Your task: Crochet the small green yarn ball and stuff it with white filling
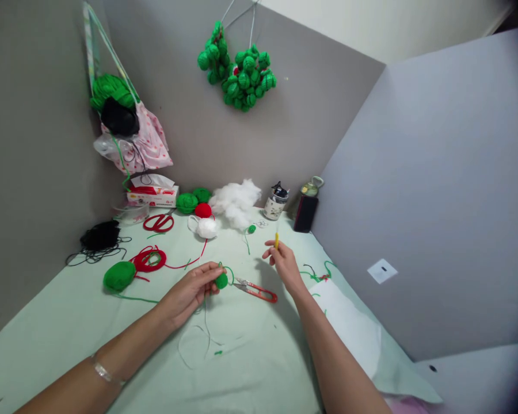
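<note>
Between the thumb and fingers of my left hand [198, 284] is a small green crocheted ball [221, 280] with a loop of green yarn at its side. A yellow-handled crochet hook [277, 240] stands upright in the fingers of my right hand [282, 261], raised over the table; its thin tip is faint. Red-handled thread snips [259, 291] lie between my hands, their blades close to the green ball. Thin pale thread [207, 322] trails on the cloth below my left hand. Farther back rests another small green ball [251, 229] with a yarn tail.
Behind are white stuffing [237, 201], yarn balls, a jar [275, 204] and a dark phone-like slab [306, 213]. On the left lie red scissors [159, 222], green yarn [119, 276] and black yarn [100, 236]. White paper [349, 325] lies right. Green crocheted balls [248, 77] hang above.
</note>
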Demonstrator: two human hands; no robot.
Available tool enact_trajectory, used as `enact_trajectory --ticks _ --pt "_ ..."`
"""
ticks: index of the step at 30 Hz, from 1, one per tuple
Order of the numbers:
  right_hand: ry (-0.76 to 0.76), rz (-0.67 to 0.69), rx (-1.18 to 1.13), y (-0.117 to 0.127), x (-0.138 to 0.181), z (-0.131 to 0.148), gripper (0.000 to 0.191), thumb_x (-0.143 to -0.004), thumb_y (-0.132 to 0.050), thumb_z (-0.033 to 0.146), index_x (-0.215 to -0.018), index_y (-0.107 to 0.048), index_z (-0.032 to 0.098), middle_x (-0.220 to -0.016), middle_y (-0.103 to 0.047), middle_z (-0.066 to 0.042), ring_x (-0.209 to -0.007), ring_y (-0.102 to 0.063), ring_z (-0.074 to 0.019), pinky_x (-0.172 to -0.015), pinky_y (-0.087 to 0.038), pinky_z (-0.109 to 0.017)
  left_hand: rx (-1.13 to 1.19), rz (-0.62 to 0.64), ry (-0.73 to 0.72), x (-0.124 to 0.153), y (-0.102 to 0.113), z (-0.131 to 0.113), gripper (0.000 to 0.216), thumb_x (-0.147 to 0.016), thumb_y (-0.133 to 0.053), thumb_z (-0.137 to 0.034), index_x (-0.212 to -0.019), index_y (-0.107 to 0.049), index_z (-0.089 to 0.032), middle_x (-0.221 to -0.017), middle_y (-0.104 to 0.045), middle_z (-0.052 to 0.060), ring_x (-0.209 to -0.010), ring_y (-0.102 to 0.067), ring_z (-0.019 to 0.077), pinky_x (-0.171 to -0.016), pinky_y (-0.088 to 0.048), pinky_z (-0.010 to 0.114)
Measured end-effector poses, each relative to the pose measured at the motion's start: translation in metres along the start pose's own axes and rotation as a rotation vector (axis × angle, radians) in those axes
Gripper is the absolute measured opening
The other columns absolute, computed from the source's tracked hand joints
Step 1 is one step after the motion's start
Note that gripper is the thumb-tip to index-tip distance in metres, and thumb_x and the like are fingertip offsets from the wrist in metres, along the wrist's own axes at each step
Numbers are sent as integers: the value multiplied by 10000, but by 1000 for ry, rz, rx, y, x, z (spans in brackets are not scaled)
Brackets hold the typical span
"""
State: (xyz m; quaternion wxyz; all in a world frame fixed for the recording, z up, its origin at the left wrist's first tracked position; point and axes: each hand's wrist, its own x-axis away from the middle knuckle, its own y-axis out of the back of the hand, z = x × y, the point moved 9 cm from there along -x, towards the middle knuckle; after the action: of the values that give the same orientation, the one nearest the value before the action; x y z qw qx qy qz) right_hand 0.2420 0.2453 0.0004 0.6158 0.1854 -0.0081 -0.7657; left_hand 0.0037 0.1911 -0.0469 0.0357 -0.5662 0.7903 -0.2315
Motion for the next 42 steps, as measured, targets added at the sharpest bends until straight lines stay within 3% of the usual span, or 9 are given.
enact_trajectory --ticks 5,9,20,23,27,31,34,38,42 --pt "24 125 80 -32 26 15 288 -822 -719 416 -1008 -731 196 -1121 -735 -112 -1088 -646 -258 -942 -514 -410 -45 -91 -48 5 10 -6 266 -814 -834 -393 -849 -692 -171 -836 -646 6 -756 -565 135 -743 -434 251" --pt "-95 541 -110 -93 69 26 309 -898 -681 437 -1097 -675 201 -1018 -761 -62 -803 -694 -180 -723 -524 -316 -61 -103 -68 9 3 -8 267 -789 -849 -391 -788 -696 -172 -786 -651 -4 -761 -569 146 -759 -429 261" --pt "-440 607 -278 -115 85 -6 262 -816 -769 383 -833 -601 183 -668 -549 50 -624 -481 -106 -616 -367 -254 126 -237 26 -5 35 17 287 -809 -837 -420 -750 -690 -181 -884 -680 15 -892 -644 157 -904 -550 263" --pt "-362 560 -166 -108 77 -11 209 -835 -759 334 -806 -610 189 -698 -546 36 -651 -472 -116 -626 -363 -261 317 -296 84 -10 46 18 190 -771 -877 -286 -792 -720 -183 -947 -711 26 -950 -679 165 -918 -582 279" --pt "68 311 88 -78 54 6 88 -933 -606 156 -886 -660 206 -909 -646 -42 -800 -590 -156 -695 -450 -278 445 -279 109 -14 52 10 179 -772 -875 -270 -768 -711 -196 -856 -691 -1 -1010 -712 198 -1021 -575 374" --pt "296 122 174 -54 45 17 273 -956 -500 34 -1009 -672 239 -1095 -662 -76 -949 -664 -158 -758 -526 -265 166 160 12 -11 16 4 349 -887 -744 -514 -712 -716 -213 -654 -691 22 -846 -727 227 -914 -588 377" --pt "217 46 136 -44 36 5 278 -927 -547 14 -990 -678 252 -1092 -688 -58 -1006 -673 -160 -808 -546 -265 -180 254 -96 -1 3 15 362 -947 -659 -521 -726 -746 -248 -612 -717 13 -805 -725 226 -1113 -486 456" --pt "92 14 41 -40 29 -10 288 -932 -560 32 -1034 -692 267 -1130 -723 -46 -1031 -688 -150 -796 -572 -240 -640 28 -340 2 19 5 159 -949 -640 -277 -846 -760 -294 -912 -788 2 -1042 -717 227 -1233 -369 434" --pt "46 24 32 -42 31 -12 373 -920 -561 12 -1143 -680 287 -1137 -742 -31 -997 -718 -135 -856 -599 -242 -681 -398 -394 8 56 -17 98 -884 -695 -275 -958 -732 -328 -1119 -730 14 -1179 -650 264 -1107 -503 399"
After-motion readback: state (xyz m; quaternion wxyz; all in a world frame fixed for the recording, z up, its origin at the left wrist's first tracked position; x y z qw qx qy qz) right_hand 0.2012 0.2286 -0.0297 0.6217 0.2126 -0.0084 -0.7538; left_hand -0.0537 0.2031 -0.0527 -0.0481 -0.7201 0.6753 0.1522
